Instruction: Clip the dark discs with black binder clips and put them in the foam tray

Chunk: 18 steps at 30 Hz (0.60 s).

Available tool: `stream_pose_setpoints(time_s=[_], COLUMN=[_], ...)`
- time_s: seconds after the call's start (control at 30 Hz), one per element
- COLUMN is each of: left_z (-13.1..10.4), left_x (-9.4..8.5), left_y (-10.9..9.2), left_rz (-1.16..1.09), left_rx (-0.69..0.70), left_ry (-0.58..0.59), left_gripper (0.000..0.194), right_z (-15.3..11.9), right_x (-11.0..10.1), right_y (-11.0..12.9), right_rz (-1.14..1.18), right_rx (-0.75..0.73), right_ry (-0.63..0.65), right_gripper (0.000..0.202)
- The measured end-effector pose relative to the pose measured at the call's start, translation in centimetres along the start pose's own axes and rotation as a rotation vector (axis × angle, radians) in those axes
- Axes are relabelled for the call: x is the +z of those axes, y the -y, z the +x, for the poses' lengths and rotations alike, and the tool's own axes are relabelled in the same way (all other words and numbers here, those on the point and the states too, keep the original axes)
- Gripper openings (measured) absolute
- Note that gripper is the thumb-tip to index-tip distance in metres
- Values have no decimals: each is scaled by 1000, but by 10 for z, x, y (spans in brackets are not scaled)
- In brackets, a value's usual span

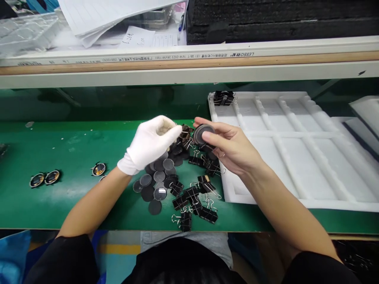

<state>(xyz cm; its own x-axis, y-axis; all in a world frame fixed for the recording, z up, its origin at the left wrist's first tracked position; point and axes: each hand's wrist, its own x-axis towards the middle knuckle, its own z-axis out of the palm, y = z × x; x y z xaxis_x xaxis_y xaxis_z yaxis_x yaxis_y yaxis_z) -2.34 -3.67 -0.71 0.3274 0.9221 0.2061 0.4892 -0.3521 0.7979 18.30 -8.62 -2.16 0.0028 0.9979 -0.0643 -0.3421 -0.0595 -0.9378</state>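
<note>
White-gloved left hand (148, 144) hovers half-curled, holding nothing visible, over the pile of dark round discs (158, 179); the bare right hand (229, 148) pinches one dark round disc (202, 133).

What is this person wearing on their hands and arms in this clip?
The left hand wears a white fabric glove that ends at the wrist. The right hand is bare, with what looks like a thin ring on one finger. Both forearms are uncovered; black short sleeves show at the upper arms.
</note>
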Motion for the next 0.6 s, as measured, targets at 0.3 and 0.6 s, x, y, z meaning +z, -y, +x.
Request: stream_pose_setpoints(time_s=[0.3,0.6], left_z=[-7,-3], left_x=[-7,-14], left_y=[-5,-7], left_rz=[-6,252], left_rx=[153,71], left_ry=[30,319], left_gripper=[44,45], right_z=[-9,-7], right_x=[2,-4], right_y=[-5,-6], right_rz=[-169,-189], right_rx=[-105,-108], right_ry=[143,224], right_gripper=[21,24])
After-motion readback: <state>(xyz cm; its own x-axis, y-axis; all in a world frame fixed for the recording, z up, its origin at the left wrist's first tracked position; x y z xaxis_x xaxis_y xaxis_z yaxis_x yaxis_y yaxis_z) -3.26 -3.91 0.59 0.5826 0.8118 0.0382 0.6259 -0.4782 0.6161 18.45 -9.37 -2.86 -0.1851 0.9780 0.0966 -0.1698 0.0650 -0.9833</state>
